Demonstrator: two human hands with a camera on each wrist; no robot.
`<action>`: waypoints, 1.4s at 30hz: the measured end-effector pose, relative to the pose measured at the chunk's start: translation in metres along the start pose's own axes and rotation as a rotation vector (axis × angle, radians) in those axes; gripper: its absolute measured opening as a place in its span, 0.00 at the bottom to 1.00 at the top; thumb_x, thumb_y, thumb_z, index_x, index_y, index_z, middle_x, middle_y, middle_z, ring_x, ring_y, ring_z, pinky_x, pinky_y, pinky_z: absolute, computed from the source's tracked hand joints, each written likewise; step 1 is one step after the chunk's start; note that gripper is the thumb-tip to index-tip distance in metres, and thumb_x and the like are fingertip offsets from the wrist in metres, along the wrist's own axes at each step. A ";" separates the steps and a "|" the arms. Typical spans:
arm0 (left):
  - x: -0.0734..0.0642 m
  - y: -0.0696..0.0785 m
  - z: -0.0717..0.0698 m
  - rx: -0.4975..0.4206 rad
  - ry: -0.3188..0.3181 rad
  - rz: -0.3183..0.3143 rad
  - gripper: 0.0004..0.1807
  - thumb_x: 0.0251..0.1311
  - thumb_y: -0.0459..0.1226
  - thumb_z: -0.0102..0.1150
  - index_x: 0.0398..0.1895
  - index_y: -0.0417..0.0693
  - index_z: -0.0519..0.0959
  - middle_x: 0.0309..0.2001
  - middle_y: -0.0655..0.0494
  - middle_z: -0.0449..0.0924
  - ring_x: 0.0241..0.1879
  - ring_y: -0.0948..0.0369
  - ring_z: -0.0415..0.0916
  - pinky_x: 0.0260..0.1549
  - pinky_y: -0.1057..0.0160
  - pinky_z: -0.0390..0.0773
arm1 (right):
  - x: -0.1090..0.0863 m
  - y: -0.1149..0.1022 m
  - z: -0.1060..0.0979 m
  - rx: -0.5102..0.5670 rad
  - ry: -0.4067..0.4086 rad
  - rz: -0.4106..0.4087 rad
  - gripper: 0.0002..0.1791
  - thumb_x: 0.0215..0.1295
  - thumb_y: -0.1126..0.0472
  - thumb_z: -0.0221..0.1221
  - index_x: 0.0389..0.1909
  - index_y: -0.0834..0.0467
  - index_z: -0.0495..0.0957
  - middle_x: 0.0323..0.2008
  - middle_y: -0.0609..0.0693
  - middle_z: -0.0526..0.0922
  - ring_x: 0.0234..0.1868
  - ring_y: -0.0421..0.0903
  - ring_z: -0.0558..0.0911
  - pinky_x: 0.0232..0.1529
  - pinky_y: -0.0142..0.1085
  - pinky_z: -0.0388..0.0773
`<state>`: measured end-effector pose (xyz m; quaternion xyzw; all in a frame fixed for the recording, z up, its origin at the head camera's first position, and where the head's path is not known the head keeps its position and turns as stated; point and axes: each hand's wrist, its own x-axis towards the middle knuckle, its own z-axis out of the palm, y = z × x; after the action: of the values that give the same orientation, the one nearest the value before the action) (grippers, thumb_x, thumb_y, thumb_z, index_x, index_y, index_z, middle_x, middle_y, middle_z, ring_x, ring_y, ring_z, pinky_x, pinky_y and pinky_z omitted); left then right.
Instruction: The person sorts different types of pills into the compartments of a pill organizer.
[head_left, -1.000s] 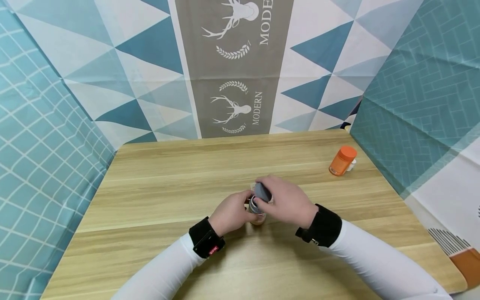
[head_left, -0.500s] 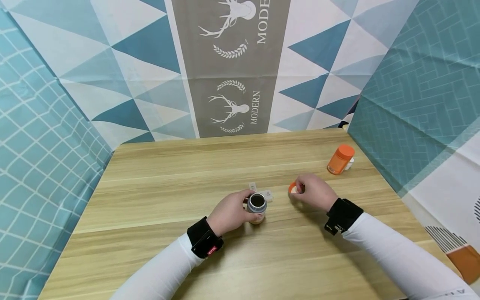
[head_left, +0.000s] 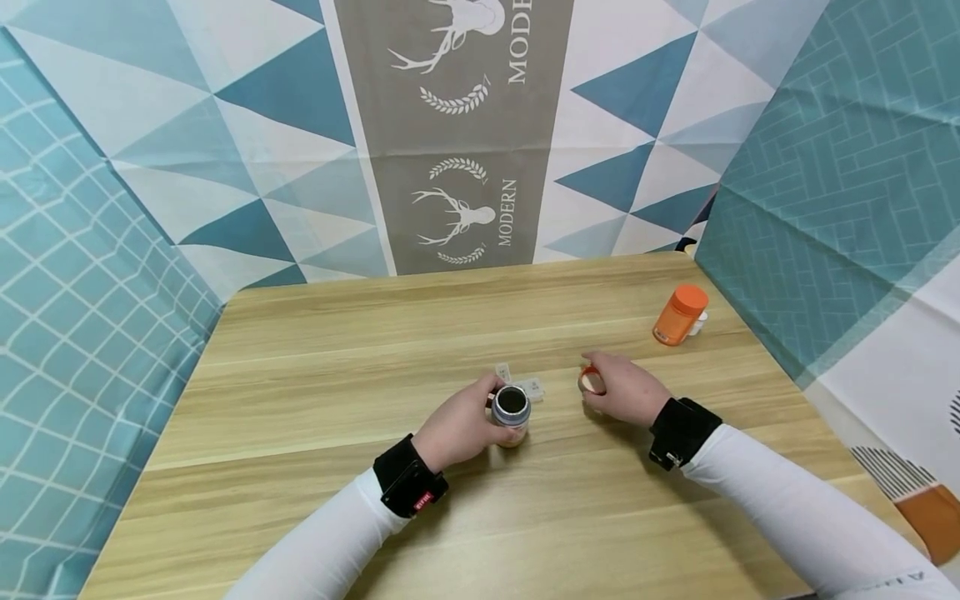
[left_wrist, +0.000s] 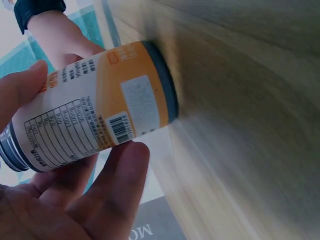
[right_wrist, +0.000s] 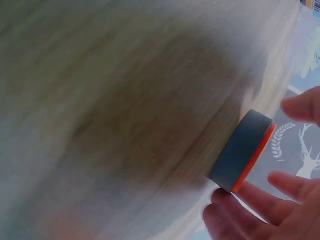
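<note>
The left hand [head_left: 459, 423] holds a jar [head_left: 512, 422] with no top, and its lid [right_wrist: 242, 150] lies by the right hand [head_left: 633, 392].
The left hand's thumb and fingers are wrapped round the jar, which stands on the wooden table [head_left: 337, 367]. Just behind the jar are small pale pieces [head_left: 532, 389]. To the right of the jar, the lid rests with its orange rim up. The right hand's thumb and fingers are spread apart around the lid; one cannot tell if they touch it. Far right of the jar and behind it is an orange bottle [head_left: 679, 317]. The step looks like putting the lid down; the next move seems to call for lifting the right hand off gently. The head view shows the jar's dark inside; the left wrist view hides that but shows its label [left_wrist: 100, 107].
</note>
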<state>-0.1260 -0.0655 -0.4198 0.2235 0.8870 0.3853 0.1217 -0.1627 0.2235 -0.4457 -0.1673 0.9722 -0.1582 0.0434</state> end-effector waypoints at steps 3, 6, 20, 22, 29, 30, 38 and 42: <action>-0.001 0.000 0.001 -0.006 -0.004 -0.004 0.29 0.46 0.44 0.75 0.50 0.53 0.70 0.48 0.57 0.81 0.49 0.62 0.73 0.50 0.55 0.74 | 0.000 -0.008 -0.002 -0.028 0.071 -0.045 0.34 0.60 0.52 0.63 0.63 0.65 0.68 0.52 0.61 0.78 0.49 0.51 0.76 0.50 0.50 0.75; -0.002 0.001 0.002 0.003 -0.008 0.000 0.29 0.47 0.46 0.75 0.51 0.55 0.70 0.48 0.58 0.81 0.49 0.63 0.73 0.50 0.55 0.74 | 0.003 -0.022 -0.005 -0.081 0.164 -0.144 0.27 0.60 0.55 0.62 0.57 0.65 0.74 0.49 0.59 0.80 0.48 0.51 0.76 0.51 0.50 0.75; -0.016 -0.009 -0.013 0.086 0.158 -0.021 0.34 0.47 0.43 0.74 0.60 0.51 0.73 0.50 0.55 0.78 0.45 0.62 0.73 0.45 0.55 0.76 | 0.030 -0.076 0.019 -0.103 0.102 -0.350 0.22 0.61 0.55 0.64 0.51 0.64 0.78 0.45 0.55 0.81 0.46 0.47 0.77 0.47 0.43 0.78; -0.016 -0.010 -0.019 0.122 0.183 -0.017 0.34 0.46 0.41 0.74 0.60 0.52 0.73 0.50 0.52 0.76 0.43 0.60 0.73 0.43 0.55 0.77 | 0.032 -0.077 0.021 -0.094 0.101 -0.342 0.20 0.60 0.56 0.64 0.50 0.64 0.79 0.44 0.54 0.82 0.45 0.47 0.77 0.47 0.43 0.78; -0.005 -0.021 -0.028 0.308 0.208 0.033 0.32 0.46 0.40 0.75 0.58 0.52 0.75 0.48 0.47 0.76 0.40 0.56 0.74 0.37 0.57 0.79 | 0.037 -0.078 0.024 -0.029 0.033 -0.278 0.17 0.61 0.57 0.65 0.48 0.60 0.80 0.45 0.52 0.83 0.47 0.45 0.78 0.48 0.43 0.78; -0.003 -0.023 -0.027 0.344 0.207 0.038 0.32 0.46 0.40 0.75 0.58 0.52 0.76 0.48 0.47 0.76 0.40 0.56 0.74 0.36 0.57 0.79 | 0.037 -0.078 0.024 -0.016 0.021 -0.273 0.17 0.61 0.57 0.65 0.48 0.60 0.80 0.45 0.52 0.83 0.46 0.44 0.78 0.48 0.43 0.78; 0.009 -0.026 -0.023 0.534 0.209 0.048 0.30 0.47 0.43 0.74 0.56 0.52 0.78 0.45 0.49 0.77 0.40 0.50 0.72 0.34 0.55 0.79 | 0.036 -0.078 0.023 0.024 -0.021 -0.244 0.16 0.61 0.57 0.65 0.48 0.58 0.80 0.45 0.51 0.82 0.46 0.43 0.78 0.48 0.41 0.78; 0.013 -0.025 -0.020 0.587 0.213 0.045 0.30 0.47 0.44 0.74 0.57 0.53 0.78 0.45 0.49 0.77 0.41 0.49 0.71 0.33 0.53 0.79 | 0.036 -0.077 0.021 0.026 -0.035 -0.237 0.16 0.61 0.57 0.65 0.49 0.58 0.80 0.46 0.50 0.82 0.46 0.41 0.77 0.47 0.40 0.78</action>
<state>-0.1523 -0.0871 -0.4250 0.2270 0.9630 0.1365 -0.0500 -0.1694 0.1368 -0.4419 -0.2830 0.9426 -0.1717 0.0435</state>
